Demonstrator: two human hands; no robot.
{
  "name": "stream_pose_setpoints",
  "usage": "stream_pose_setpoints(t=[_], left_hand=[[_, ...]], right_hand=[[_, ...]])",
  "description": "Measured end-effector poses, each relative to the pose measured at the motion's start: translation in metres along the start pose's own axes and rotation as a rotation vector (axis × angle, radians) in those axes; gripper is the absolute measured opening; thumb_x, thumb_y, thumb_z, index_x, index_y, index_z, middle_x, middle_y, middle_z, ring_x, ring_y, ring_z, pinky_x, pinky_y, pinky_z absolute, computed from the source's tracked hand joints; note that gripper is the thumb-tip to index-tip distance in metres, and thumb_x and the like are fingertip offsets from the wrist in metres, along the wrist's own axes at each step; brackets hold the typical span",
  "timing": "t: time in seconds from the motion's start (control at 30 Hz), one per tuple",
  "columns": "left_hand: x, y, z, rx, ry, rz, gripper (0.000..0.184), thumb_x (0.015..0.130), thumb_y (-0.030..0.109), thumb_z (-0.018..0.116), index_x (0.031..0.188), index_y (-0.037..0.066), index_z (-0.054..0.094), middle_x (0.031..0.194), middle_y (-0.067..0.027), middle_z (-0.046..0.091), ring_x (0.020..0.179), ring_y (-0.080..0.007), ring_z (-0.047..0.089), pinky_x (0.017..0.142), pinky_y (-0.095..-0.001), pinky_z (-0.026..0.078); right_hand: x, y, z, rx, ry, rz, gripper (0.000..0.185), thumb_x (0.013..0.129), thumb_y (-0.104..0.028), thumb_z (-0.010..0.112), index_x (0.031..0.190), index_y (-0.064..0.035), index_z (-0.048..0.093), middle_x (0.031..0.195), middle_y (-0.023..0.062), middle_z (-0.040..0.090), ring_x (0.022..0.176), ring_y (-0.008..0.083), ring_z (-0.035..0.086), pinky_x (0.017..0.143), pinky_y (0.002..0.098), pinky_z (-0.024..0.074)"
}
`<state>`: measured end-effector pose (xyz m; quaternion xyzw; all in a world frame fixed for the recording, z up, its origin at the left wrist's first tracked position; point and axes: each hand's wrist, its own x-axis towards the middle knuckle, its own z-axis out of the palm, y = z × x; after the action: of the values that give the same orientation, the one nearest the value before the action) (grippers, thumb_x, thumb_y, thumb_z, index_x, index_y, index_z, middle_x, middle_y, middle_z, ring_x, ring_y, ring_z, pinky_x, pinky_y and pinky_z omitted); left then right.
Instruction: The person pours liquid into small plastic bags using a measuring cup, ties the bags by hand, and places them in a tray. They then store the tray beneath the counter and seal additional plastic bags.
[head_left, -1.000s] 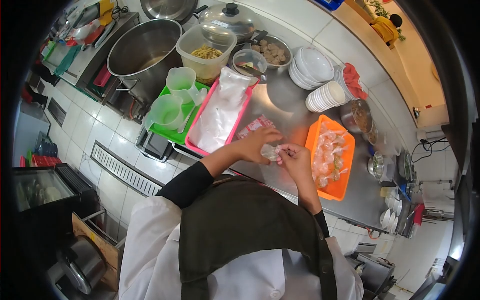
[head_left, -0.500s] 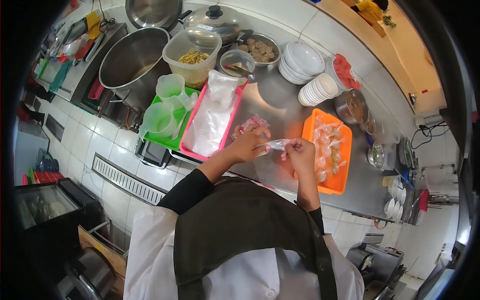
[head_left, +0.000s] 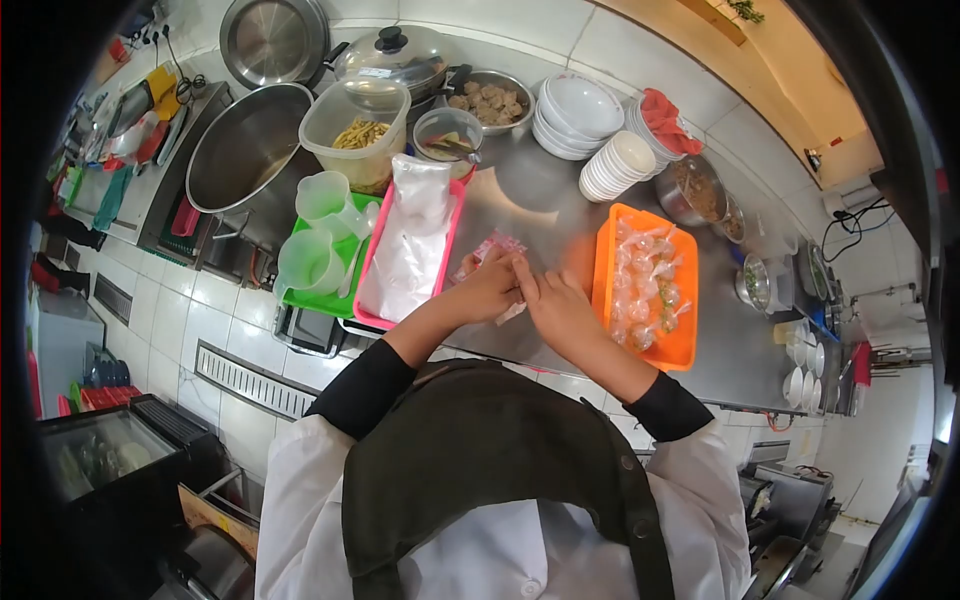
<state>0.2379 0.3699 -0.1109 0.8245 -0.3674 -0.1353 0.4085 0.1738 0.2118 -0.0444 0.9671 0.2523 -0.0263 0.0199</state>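
My two hands meet over the steel counter, fingertips touching. In my left hand (head_left: 487, 290) the fingers are closed on a small clear plastic bag (head_left: 513, 312), of which only a pale edge shows below. My right hand (head_left: 556, 308) has its index finger stretched against the left fingers, and its other fingers are bent around the same spot. Just beyond the left hand lies a red-and-white packet (head_left: 500, 243). To the right, an orange basket (head_left: 603, 270) holds several tied clear bags (head_left: 640, 270) with food in them. On the left stands a pink tray (head_left: 452, 240) with clear plastic bags (head_left: 408, 250).
A green tray (head_left: 345, 250) carries measuring jugs (head_left: 310, 262) at the left. Behind are a large pot (head_left: 250, 150), a plastic tub (head_left: 355, 135), a bowl of meat (head_left: 490, 100), stacked white bowls (head_left: 580, 115) and cups (head_left: 618, 165). The steel counter (head_left: 540, 225) ends in front of me.
My right hand has moved left, away from the orange basket's edge, to meet my left hand. The clear bag, stretched between the hands before, is now mostly hidden by fingers. The view has shifted slightly.
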Motion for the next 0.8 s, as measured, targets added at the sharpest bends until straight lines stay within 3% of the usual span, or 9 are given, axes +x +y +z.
stream_pose_setpoints(t=[0.1,0.2,0.3,0.4,0.5,0.6,0.7,0.8], left_hand=[[-0.007,-0.001,-0.001,0.082,0.011,0.1,0.016,0.086,0.029,0.058,0.086,0.017,0.067,0.116,-0.0022,0.049,0.117,-0.0273,0.039,0.089,-0.0592,0.02],[-0.009,0.008,-0.004,0.167,0.007,0.213,0.016,0.088,0.033,0.057,0.086,0.02,0.067,0.116,-0.0002,0.048,0.118,-0.0275,0.039,0.092,-0.0616,0.017],[-0.009,0.012,-0.001,0.194,0.043,0.28,0.017,0.089,0.035,0.057,0.086,0.021,0.067,0.115,0.0017,0.047,0.121,-0.0273,0.038,0.093,-0.0621,0.017],[-0.011,0.017,0.006,0.177,0.084,0.278,0.016,0.088,0.034,0.058,0.087,0.021,0.066,0.115,0.0025,0.047,0.122,-0.0263,0.038,0.092,-0.0607,0.019],[-0.014,0.019,0.015,0.22,0.189,0.251,0.013,0.087,0.032,0.059,0.092,0.021,0.065,0.117,0.0031,0.047,0.121,-0.0238,0.039,0.09,-0.0581,0.023],[-0.019,0.022,0.028,0.292,0.258,0.163,0.017,0.087,0.027,0.06,0.1,0.018,0.063,0.119,0.002,0.048,0.118,-0.0215,0.042,0.09,-0.0563,0.024],[-0.021,0.027,0.046,0.264,0.358,0.025,0.024,0.085,0.018,0.06,0.108,0.011,0.06,0.119,-0.0026,0.05,0.112,-0.0225,0.047,0.094,-0.0535,0.024],[-0.024,0.041,0.048,-0.059,0.358,-0.136,0.029,0.084,0.011,0.057,0.112,0.008,0.059,0.113,-0.0078,0.055,0.108,-0.0246,0.052,0.094,-0.0444,0.03]], right_hand=[[0.0,0.01,0.006,0.003,-0.24,0.074,0.05,0.079,-0.007,0.053,0.126,0.0069,0.043,0.09,0.0169,0.066,0.087,0.0311,0.064,0.08,0.0472,0.0453],[-0.011,0.013,-0.005,0.105,-0.344,0.106,0.031,0.08,-0.009,0.053,0.109,0.0035,0.054,0.078,0.018,0.065,0.071,0.0327,0.065,0.071,0.0453,0.0481],[-0.025,0.024,0.003,0.405,-0.183,0.053,0.014,0.086,-0.011,0.05,0.094,-0.0006,0.057,0.073,0.0176,0.064,0.061,0.0282,0.062,0.064,0.0417,0.0482],[-0.021,0.032,-0.001,0.865,-0.358,0.215,0.019,0.095,-0.021,0.047,0.085,-0.0067,0.053,0.058,0.0034,0.049,0.048,0.0181,0.048,0.05,0.0367,0.0397],[-0.014,0.044,-0.02,1.976,-0.756,0.879,0.021,0.096,-0.02,0.044,0.08,-0.0077,0.049,0.056,-0.0035,0.035,0.043,0.0101,0.028,0.045,0.0289,0.0292],[-0.012,0.042,0.003,2.288,-0.644,1.05,0.022,0.096,-0.023,0.046,0.078,-0.0099,0.047,0.056,-0.0065,0.023,0.043,0.0085,0.018,0.045,0.0251,0.0209],[0.003,0.045,0.017,2.315,-0.503,1.035,0.024,0.096,-0.025,0.046,0.078,-0.0095,0.048,0.055,-0.0065,0.023,0.042,0.0088,0.018,0.045,0.0251,0.0213],[0.013,0.061,0.034,2.049,-0.617,0.778,0.022,0.094,-0.022,0.049,0.08,-0.0057,0.056,0.053,-0.0032,0.037,0.043,0.0112,0.032,0.045,0.0278,0.0305]])
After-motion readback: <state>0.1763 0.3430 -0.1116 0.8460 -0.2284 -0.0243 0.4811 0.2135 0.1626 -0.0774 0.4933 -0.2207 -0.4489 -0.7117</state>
